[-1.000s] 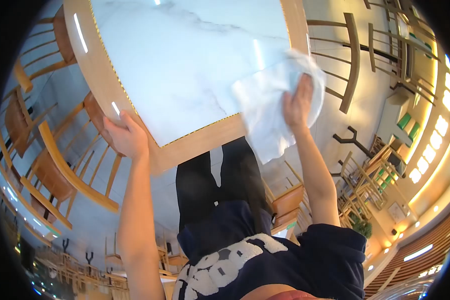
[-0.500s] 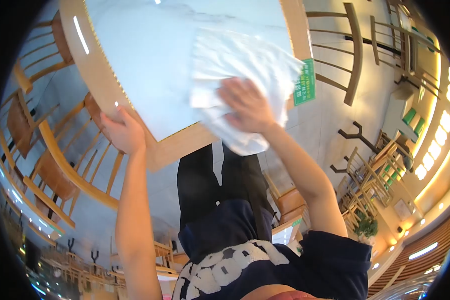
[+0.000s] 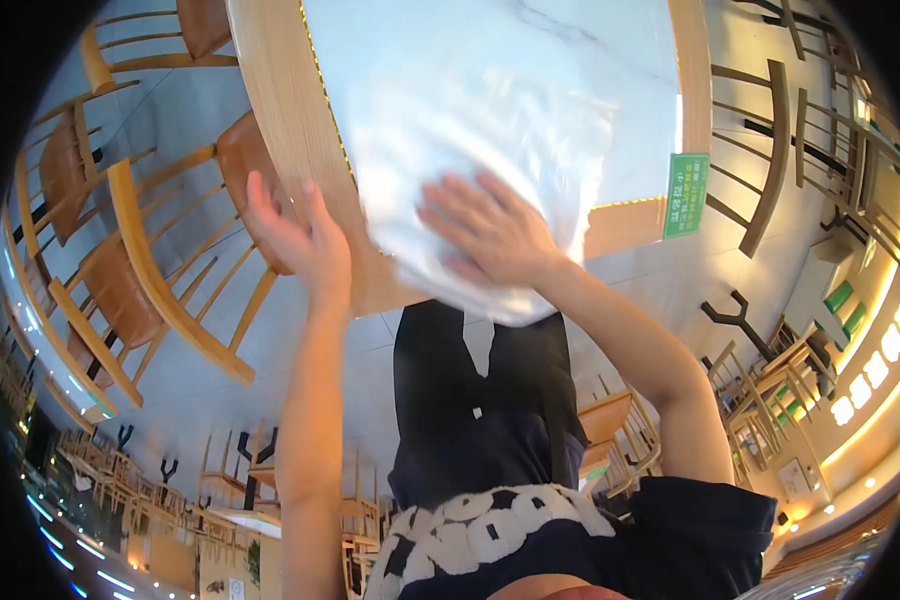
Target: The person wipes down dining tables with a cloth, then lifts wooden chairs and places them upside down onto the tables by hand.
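Even pressure is best applied to the cloth (image 3: 515,135) over the near edge of the tabletop (image 3: 625,120) — right hand (image 3: 492,235) laid flat upon it; nothing is grasped by the left hand (image 3: 308,240), loosely splayed at the tabletop's left rim.

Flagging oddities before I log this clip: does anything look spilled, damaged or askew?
Nothing stands out. The white cloth is rumpled and blurred under the right hand, and no spill or damage shows on the visible part of the table, though the cloth covers some of it.
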`<action>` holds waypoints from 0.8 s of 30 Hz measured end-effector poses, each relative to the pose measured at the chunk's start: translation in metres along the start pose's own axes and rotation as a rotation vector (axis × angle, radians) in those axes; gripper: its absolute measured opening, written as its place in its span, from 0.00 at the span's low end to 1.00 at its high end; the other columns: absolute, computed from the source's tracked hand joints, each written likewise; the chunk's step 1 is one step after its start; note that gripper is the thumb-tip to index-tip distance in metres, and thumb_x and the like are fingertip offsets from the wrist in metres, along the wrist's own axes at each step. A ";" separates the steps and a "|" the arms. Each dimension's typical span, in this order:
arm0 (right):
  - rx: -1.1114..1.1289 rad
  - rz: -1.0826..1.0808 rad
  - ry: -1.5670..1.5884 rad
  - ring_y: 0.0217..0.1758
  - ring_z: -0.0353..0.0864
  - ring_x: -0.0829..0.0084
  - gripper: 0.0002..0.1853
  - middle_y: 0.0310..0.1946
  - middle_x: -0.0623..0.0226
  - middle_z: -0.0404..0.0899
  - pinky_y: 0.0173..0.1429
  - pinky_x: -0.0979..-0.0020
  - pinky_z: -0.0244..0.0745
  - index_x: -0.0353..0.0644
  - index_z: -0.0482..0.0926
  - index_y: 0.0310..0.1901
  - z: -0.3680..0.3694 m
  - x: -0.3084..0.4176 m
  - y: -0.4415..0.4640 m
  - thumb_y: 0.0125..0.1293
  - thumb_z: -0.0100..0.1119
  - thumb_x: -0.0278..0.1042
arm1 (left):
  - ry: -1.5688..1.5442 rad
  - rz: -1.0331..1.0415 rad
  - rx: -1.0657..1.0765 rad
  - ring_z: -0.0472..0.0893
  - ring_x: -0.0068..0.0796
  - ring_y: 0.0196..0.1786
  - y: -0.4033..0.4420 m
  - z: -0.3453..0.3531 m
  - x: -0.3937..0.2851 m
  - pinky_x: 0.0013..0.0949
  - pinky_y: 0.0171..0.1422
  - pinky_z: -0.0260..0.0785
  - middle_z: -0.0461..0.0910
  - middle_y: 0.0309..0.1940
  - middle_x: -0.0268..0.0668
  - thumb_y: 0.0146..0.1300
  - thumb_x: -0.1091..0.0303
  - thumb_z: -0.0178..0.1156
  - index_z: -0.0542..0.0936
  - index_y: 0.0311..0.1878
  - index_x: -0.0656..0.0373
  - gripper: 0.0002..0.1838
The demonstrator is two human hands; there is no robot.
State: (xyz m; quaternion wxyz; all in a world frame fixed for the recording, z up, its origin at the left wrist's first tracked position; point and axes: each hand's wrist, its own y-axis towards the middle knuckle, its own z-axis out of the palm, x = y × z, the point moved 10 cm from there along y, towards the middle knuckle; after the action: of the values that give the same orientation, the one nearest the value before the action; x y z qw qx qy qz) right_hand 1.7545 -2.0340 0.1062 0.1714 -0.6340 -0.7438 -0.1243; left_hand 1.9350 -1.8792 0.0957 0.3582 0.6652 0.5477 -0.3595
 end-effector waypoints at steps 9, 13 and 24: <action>-0.399 0.676 -0.283 0.82 0.56 0.42 0.38 0.77 0.40 0.62 0.84 0.42 0.46 0.32 0.62 0.77 -0.071 -0.158 -0.031 0.71 0.57 0.43 | -0.888 -0.039 1.416 0.79 0.50 0.62 -0.189 0.068 -0.284 0.45 0.67 0.71 0.82 0.55 0.45 0.69 0.52 0.65 0.81 0.57 0.62 0.24; -0.502 0.802 -0.352 0.85 0.51 0.40 0.37 0.80 0.39 0.58 0.85 0.42 0.42 0.31 0.60 0.78 -0.070 -0.175 0.038 0.75 0.52 0.47 | -0.858 0.137 1.298 0.79 0.45 0.57 -0.171 0.033 -0.320 0.46 0.63 0.71 0.82 0.48 0.42 0.67 0.53 0.66 0.81 0.48 0.61 0.19; 0.315 -0.343 -0.115 0.86 0.56 0.56 0.39 0.81 0.63 0.63 0.87 0.47 0.43 0.46 0.72 0.74 0.032 0.052 -0.009 0.66 0.62 0.58 | -1.261 -0.111 1.081 0.80 0.42 0.55 -0.137 -0.068 -0.315 0.42 0.58 0.75 0.80 0.49 0.40 0.64 0.58 0.64 0.82 0.50 0.54 0.15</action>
State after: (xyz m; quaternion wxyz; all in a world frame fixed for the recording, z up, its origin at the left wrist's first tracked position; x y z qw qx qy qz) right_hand 1.7357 -1.9762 0.0990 0.2020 -0.4697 -0.8594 0.0023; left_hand 1.7615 -1.9487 0.3919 0.2109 0.3915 0.0281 -0.8953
